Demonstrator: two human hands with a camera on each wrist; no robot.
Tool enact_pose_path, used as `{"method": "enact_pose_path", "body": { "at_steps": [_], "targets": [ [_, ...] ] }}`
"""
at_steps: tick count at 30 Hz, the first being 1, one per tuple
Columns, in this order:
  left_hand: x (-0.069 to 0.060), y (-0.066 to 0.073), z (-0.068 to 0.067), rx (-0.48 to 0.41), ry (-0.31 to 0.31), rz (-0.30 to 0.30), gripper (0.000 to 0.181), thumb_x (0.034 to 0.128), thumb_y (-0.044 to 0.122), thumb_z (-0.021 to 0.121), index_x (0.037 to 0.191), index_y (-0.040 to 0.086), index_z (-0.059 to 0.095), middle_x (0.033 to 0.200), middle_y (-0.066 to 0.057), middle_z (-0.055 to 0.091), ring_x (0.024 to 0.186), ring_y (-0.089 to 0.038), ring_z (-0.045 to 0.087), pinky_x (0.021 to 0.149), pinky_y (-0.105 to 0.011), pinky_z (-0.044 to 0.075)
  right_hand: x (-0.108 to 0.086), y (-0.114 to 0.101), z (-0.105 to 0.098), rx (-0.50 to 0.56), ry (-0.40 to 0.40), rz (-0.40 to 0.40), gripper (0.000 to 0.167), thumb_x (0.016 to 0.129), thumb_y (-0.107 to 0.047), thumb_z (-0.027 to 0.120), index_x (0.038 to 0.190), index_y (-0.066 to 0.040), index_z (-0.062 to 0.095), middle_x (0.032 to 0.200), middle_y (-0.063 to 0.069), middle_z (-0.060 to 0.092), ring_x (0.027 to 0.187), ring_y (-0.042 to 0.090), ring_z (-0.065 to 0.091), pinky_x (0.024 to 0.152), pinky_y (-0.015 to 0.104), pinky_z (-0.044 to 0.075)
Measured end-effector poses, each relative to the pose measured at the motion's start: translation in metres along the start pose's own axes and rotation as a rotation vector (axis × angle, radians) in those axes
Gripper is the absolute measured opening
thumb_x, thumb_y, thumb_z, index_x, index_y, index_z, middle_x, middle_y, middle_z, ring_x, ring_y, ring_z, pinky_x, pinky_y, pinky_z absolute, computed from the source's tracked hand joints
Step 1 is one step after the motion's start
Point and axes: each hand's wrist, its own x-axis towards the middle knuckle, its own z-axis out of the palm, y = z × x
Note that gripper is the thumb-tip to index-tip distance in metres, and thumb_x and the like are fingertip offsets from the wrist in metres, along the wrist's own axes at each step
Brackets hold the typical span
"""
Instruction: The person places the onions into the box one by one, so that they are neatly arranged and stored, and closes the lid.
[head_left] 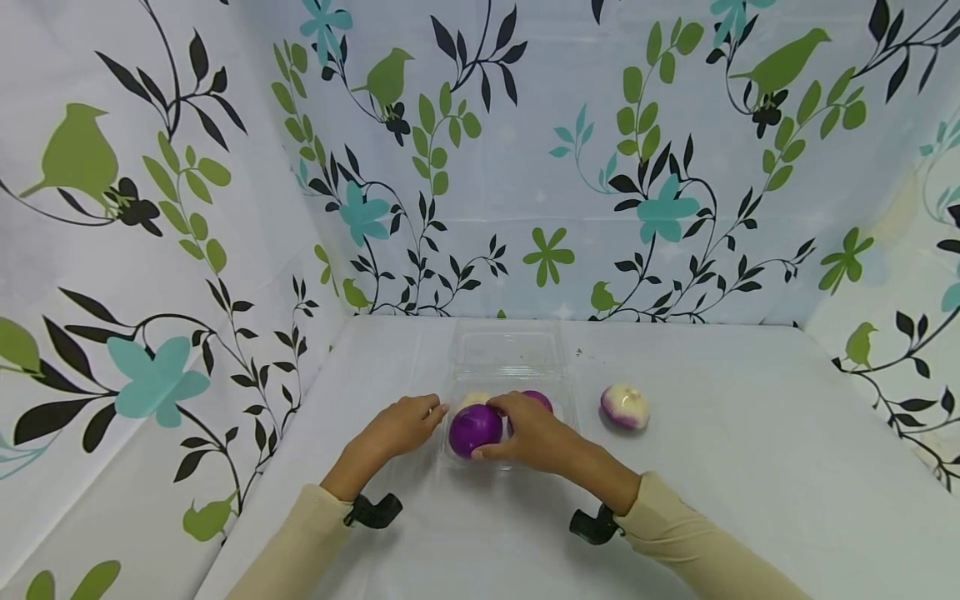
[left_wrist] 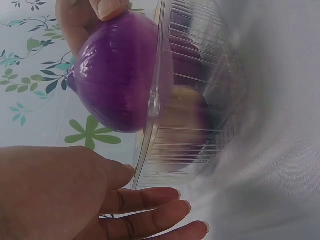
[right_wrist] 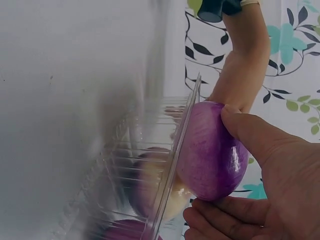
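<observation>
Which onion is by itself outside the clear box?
The pale onion with a purple side, alone on the white table, right of the box. The right hand holds a purple onion at the box's rim; the others are inside.

Right hand (right_wrist: pixel 287 172) at 4 o'clock, thumb and fingers gripping purple onion (right_wrist: pixel 210 155) beside rim of clear plastic container (right_wrist: pixel 170 176). Cream-and-purple bulb (right_wrist: pixel 152 182) inside, 6 o'clock. Left forearm (right_wrist: pixel 245 60), 2 o'clock.
</observation>
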Motion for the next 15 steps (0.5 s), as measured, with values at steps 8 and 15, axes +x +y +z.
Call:
{"method": "enact_pose_path", "body": {
  "at_steps": [8,15],
  "targets": [
    [0.0019,-0.0023,0.0011,0.018,0.014,0.021,0.026,0.113,0.027,0.049,0.102,0.01,0.065,0.085,-0.001,0.063,0.076,-0.017,0.055,0.07,-0.038,0.048,0.0022,-0.0039,0.0065,-0.022,0.009,0.043,0.075,0.085,-0.043,0.09,0.141,-0.002,0.06,0.13,0.011,0.068,0.117,0.024,0.065,0.096,0.046,0.058],
    [0.0031,-0.0052,0.0023,0.029,0.021,0.042,0.026,0.1129,0.027,0.05,0.099,0.012,0.065,0.084,0.001,0.062,0.075,-0.016,0.054,0.069,-0.037,0.047,0.0042,-0.0084,0.0092,-0.036,-0.005,0.086,0.079,0.085,-0.042,0.09,0.142,0.002,0.058,0.13,0.015,0.067,0.12,0.028,0.064,0.098,0.048,0.057]
  ]
}}
